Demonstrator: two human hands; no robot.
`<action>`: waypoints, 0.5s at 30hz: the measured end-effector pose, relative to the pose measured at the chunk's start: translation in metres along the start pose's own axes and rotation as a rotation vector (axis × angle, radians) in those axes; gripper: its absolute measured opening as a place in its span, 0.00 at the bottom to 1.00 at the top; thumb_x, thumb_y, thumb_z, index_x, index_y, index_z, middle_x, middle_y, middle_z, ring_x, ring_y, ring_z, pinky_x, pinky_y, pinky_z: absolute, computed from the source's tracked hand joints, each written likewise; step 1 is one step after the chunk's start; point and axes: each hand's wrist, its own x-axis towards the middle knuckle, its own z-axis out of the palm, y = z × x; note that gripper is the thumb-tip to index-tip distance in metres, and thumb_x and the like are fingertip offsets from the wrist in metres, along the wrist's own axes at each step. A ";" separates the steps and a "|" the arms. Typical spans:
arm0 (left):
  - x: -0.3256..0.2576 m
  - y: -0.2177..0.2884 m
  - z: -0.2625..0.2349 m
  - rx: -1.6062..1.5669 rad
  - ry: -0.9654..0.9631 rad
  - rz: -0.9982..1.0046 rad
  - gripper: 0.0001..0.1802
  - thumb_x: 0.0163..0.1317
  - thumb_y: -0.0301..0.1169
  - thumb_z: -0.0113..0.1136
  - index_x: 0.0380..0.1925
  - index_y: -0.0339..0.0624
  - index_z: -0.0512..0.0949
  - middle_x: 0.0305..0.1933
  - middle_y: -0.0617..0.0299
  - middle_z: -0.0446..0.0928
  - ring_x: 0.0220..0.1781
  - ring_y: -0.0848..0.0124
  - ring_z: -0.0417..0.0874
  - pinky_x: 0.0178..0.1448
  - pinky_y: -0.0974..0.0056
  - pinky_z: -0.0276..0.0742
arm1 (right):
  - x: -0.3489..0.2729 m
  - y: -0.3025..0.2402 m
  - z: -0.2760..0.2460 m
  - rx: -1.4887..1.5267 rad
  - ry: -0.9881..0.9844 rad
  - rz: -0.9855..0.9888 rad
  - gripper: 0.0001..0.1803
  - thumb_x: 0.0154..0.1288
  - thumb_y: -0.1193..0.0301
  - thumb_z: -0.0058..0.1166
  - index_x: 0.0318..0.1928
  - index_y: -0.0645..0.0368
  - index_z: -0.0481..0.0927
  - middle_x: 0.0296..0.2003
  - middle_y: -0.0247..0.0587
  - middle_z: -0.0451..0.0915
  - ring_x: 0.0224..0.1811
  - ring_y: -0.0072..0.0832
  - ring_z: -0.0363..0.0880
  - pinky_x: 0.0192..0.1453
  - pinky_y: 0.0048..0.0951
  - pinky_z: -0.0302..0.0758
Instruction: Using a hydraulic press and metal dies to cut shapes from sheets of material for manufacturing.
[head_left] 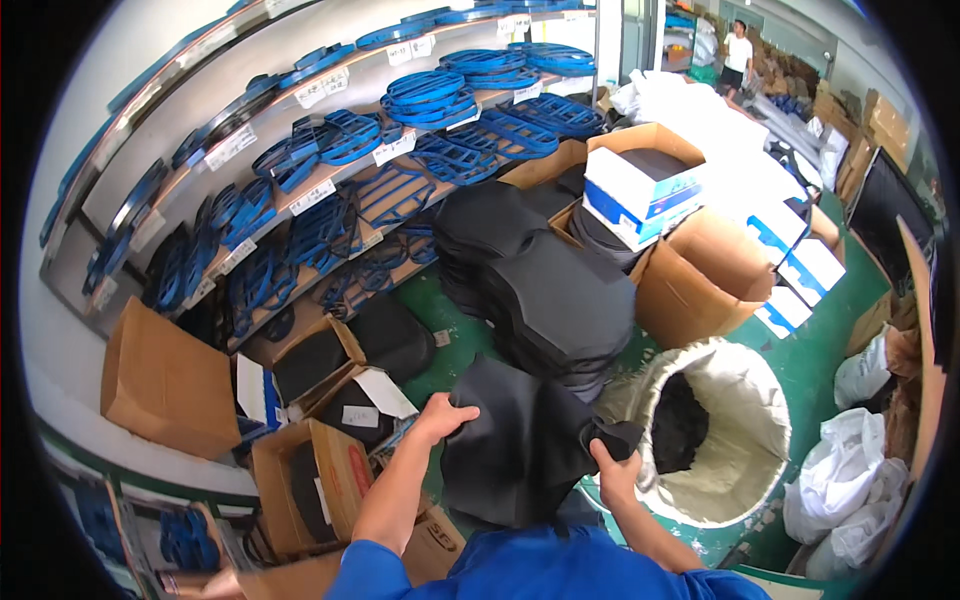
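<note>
A black flexible sheet (505,440), smooth and slightly shiny, hangs bent in front of my body. My left hand (440,420) grips its left edge, thumb on top. At the sheet's right edge, which curls over in a fold, my right hand (615,470) is closed with the thumb on the near face. Just beyond the sheet stands a tall stack of black shaped panels (565,290). To the right of my right hand is a round bin with a pale fabric liner (745,470), holding dark scraps (680,425).
Shelves at the left hold blue frame-like cutting dies (430,95). Cardboard boxes (165,380) with black pieces stand at the lower left. An open brown carton (700,275) and a white-and-blue box (640,190) are beyond the bin. White plastic bags (840,470) lie right. A person (738,58) stands far back.
</note>
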 end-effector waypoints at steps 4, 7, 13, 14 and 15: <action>0.118 0.018 -0.067 0.037 0.033 0.033 0.26 0.49 0.34 0.74 0.47 0.28 0.82 0.46 0.50 0.84 0.46 0.64 0.85 0.55 0.61 0.78 | 0.095 0.008 0.088 0.027 -0.027 0.021 0.18 0.57 0.74 0.69 0.47 0.65 0.80 0.41 0.37 0.83 0.42 0.25 0.81 0.51 0.29 0.77; 0.187 0.082 -0.096 -0.022 0.010 -0.028 0.26 0.51 0.32 0.73 0.48 0.26 0.79 0.44 0.50 0.84 0.42 0.63 0.86 0.50 0.60 0.81 | 0.167 -0.009 0.140 -0.032 0.004 0.015 0.16 0.58 0.75 0.68 0.46 0.65 0.81 0.41 0.37 0.83 0.43 0.25 0.80 0.51 0.29 0.76; 0.360 0.194 -0.155 0.067 -0.167 0.070 0.21 0.54 0.30 0.70 0.48 0.30 0.81 0.45 0.54 0.84 0.44 0.66 0.85 0.52 0.62 0.79 | 0.285 -0.023 0.258 0.069 0.115 -0.039 0.14 0.59 0.75 0.68 0.45 0.63 0.80 0.41 0.34 0.82 0.41 0.23 0.79 0.50 0.28 0.76; 0.395 0.211 -0.164 0.111 -0.212 0.111 0.21 0.54 0.30 0.70 0.47 0.30 0.81 0.45 0.54 0.84 0.44 0.67 0.85 0.52 0.62 0.79 | 0.305 -0.015 0.278 0.062 0.150 -0.077 0.15 0.59 0.75 0.68 0.46 0.64 0.80 0.41 0.34 0.82 0.41 0.23 0.79 0.50 0.28 0.76; 0.431 0.225 -0.171 0.154 -0.262 0.151 0.21 0.53 0.30 0.69 0.47 0.30 0.81 0.45 0.54 0.85 0.44 0.67 0.85 0.52 0.62 0.79 | 0.323 -0.009 0.297 0.058 0.183 -0.073 0.15 0.59 0.75 0.68 0.46 0.64 0.80 0.41 0.34 0.82 0.41 0.23 0.79 0.50 0.28 0.76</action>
